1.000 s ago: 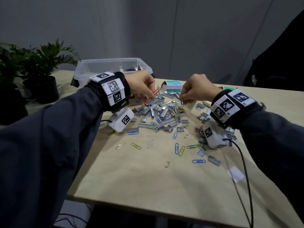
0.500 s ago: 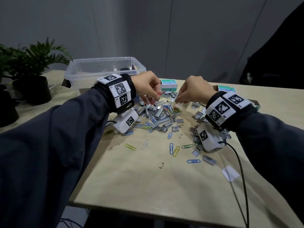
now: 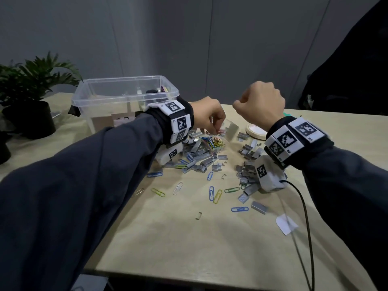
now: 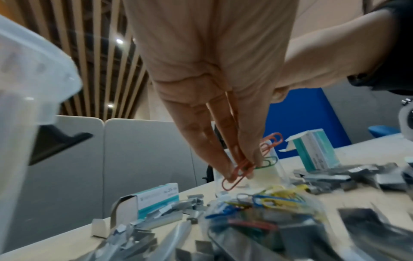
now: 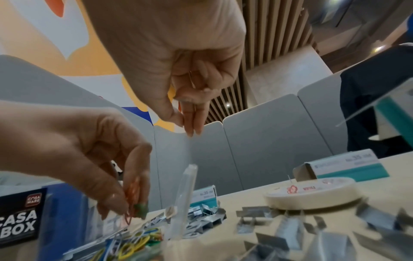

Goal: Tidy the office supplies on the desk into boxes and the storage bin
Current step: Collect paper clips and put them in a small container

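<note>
Left hand (image 4: 214, 74) pinches orange paper clips (image 4: 243, 167) just above clear clip box (image 3: 227, 131); right hand (image 5: 178, 70) raised beside it, fingers curled, contents unclear.

Potted plants (image 3: 31, 97), grey partition panels (image 4: 145, 159)

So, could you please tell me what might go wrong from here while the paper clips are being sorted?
1. The left hand pinches several orange paper clips by their fingertips alone; one may slip back into the staple pile.
2. Loose clips such as the blue paper clip lie near the desk edge and could be swept off by a sleeve.
</note>
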Available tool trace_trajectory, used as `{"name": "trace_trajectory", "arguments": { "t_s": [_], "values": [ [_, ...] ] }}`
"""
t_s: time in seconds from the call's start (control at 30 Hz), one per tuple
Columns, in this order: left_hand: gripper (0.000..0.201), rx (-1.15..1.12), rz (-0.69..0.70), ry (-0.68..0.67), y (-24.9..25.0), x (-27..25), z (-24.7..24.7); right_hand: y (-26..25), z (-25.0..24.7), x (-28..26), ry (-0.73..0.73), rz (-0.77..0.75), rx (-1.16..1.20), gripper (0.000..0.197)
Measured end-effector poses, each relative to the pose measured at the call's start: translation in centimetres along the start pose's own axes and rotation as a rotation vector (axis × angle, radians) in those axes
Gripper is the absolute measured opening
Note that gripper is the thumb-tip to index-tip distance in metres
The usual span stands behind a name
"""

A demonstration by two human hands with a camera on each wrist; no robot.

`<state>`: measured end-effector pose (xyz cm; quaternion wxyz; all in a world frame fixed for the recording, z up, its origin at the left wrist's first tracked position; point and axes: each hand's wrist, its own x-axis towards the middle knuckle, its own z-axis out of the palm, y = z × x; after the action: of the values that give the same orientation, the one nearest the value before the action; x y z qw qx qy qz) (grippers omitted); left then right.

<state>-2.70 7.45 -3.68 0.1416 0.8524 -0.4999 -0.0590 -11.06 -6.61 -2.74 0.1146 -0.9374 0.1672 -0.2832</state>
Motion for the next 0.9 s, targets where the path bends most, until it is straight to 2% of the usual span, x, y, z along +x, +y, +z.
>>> {"name": "trace_trajectory", "arguments": {
  "t_s": [0.17,0.23,0.33,0.4,0.5,0.6,0.7,0.83,0.9],
  "values": [
    [0.008,0.136,0.024,-0.098,0.2,0.6,1.0,0.6,0.2,-0.5,0.004,-0.019,0.008,0.014],
    [0.011,0.162,0.001,-0.082,0.1,0.5,1.1,0.7,0.4,-0.6,0.009,-0.034,0.004,0.015],
    [0.03,0.142,-0.044,-0.003,-0.1,0.2,0.8,0.7,0.4,-0.6,-0.008,-0.051,-0.016,0.015],
    [0.029,0.162,-0.084,0.049,-0.3,0.1,0.4,0.6,0.4,-0.7,-0.11,-0.063,-0.073,0.014],
    [0.023,0.185,-0.18,0.037,-0.8,-0.2,0.3,0.3,0.5,-0.7,-0.307,-0.113,-0.131,0.013],
    [0.018,0.086,-0.246,-0.023,-1.2,-0.2,0.8,-0.1,0.6,-0.8,-0.327,-0.196,-0.073,0.004],
    [0.018,0.035,-0.282,-0.043,-1.4,-0.3,0.9,-0.6,0.6,-1.2,-0.309,-0.266,-0.066,0.005],
    [0.02,-0.003,-0.323,-0.079,-1.6,-0.3,0.9,-1.0,0.7,-1.7,-0.531,-0.348,-0.042,0.01],
    [0.021,-0.015,-0.332,-0.09,-1.7,-0.3,1.0,-1.2,1.0,-2.0,-0.579,-0.377,-0.074,0.013]
  ]
}}
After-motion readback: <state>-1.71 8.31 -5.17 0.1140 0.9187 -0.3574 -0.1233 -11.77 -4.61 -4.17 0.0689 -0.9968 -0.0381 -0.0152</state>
